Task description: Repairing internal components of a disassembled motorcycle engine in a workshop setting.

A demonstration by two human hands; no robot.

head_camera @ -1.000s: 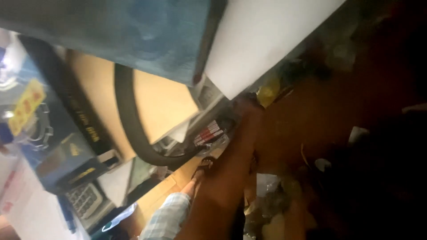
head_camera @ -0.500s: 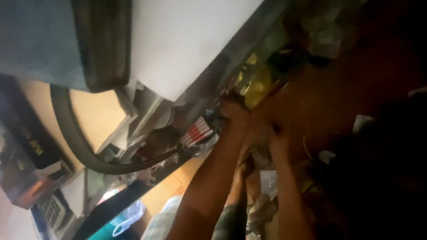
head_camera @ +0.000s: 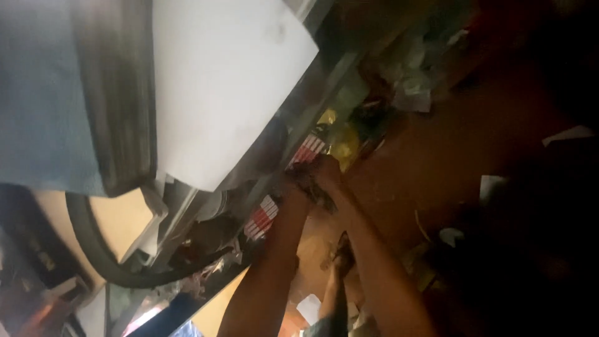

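Reaching further forward than half a second ago, left hand point(head_camera: 292, 187) and right hand point(head_camera: 326, 171) now meeting, seemingly closed, on a dark blurred object point(head_camera: 310, 181) beside the red-and-white striped packets point(head_camera: 262, 216); best gripped firmly with both, elbows steady, clear of the clutter.

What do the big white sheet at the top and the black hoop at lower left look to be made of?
White sheet: looks like matte paper or thin card; flat, even, no gloss, crisp curved edge. Black hoop: probably rubber, like a thin tyre; dull dark curved band, though blur leaves it open. Both hands meet at a dark item beside it, too blurred to judge.
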